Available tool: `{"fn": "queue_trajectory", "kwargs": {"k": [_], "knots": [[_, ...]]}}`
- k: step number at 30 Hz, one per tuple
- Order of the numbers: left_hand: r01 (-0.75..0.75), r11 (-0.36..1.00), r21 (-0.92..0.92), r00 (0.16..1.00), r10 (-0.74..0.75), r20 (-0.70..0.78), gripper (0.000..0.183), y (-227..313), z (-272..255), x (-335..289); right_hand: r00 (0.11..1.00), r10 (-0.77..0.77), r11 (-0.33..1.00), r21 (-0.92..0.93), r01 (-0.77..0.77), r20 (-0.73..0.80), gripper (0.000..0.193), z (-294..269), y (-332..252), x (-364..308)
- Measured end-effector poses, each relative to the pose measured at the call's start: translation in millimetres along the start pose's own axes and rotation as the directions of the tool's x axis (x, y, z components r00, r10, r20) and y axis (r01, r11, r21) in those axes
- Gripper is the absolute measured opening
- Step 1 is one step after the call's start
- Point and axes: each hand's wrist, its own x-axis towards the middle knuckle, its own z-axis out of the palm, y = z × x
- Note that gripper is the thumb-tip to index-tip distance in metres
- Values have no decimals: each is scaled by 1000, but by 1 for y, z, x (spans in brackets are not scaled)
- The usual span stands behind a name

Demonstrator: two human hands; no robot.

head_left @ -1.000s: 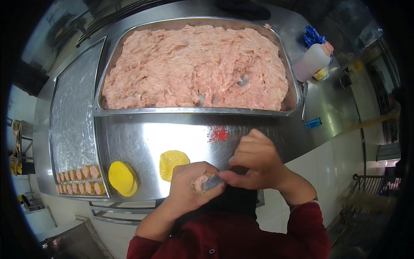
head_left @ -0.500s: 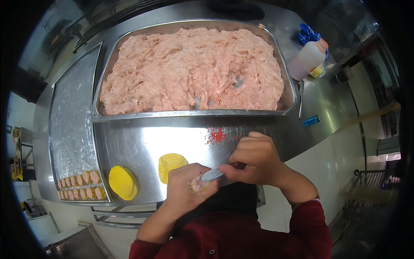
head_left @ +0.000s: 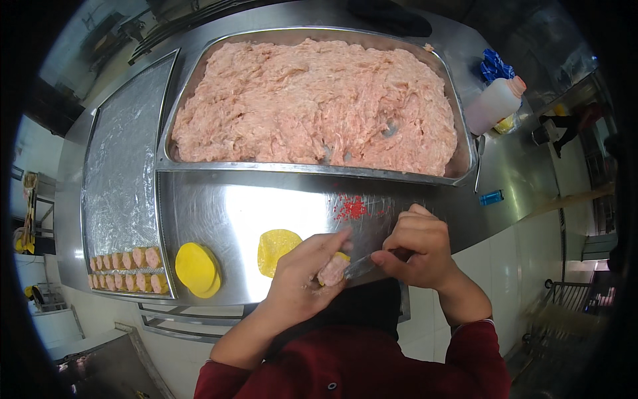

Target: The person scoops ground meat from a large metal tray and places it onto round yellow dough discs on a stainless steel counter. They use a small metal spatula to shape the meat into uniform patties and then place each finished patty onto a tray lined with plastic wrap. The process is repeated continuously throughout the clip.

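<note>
A small dumpling (head_left: 333,270) with pink meat filling and a bit of yellow wrapper at its edge sits in the curled fingers of my left hand (head_left: 299,278). My right hand (head_left: 419,247) is closed around a flat metal spatula (head_left: 359,267); its handle is mostly hidden, and its blade reaches the dumpling's side. One round yellow wrapper (head_left: 276,251) lies flat on the steel table just beyond my left hand. Left of it is a stack of yellow wrappers (head_left: 197,269). Small red bits (head_left: 352,207) are scattered on the table ahead of my hands.
A deep steel tray (head_left: 299,168) of minced meat (head_left: 312,100) fills the far side. The film-covered tray (head_left: 126,153) at left carries two rows of dumplings (head_left: 137,282). At right are a bottle (head_left: 493,105), a spoon (head_left: 479,163) and a blue lighter-like object (head_left: 492,197).
The spatula blade has moved from the top of the filling to the dumpling's side. My left fingers have loosened, showing more of the dumpling. The whole view has shifted slightly.
</note>
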Motion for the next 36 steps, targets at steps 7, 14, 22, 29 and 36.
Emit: {"fn": "queue_trajectory", "kwargs": {"k": [7,14,22,29,36], "knots": [[63,997,-55,998,-63,-3,21,8,-2,-1,995,-98,993,66,96,21,32,4,-9,7],[148,989,20,989,-147,-25,14,9,0,-6,994,-105,993,-48,104,-22,31,17,-4,12],[122,992,25,992,-121,-38,16,13,4,-4,995,-87,995,-58,84,-54,28,20,-6,9],[58,993,107,998,-57,-20,20,12,4,-2,993,-90,996,-9,90,-71,28,27,-4,5],[63,998,21,998,-64,27,35,3,1,-1,999,29,999,26,-28,-33,31,5,4,-3]]}}
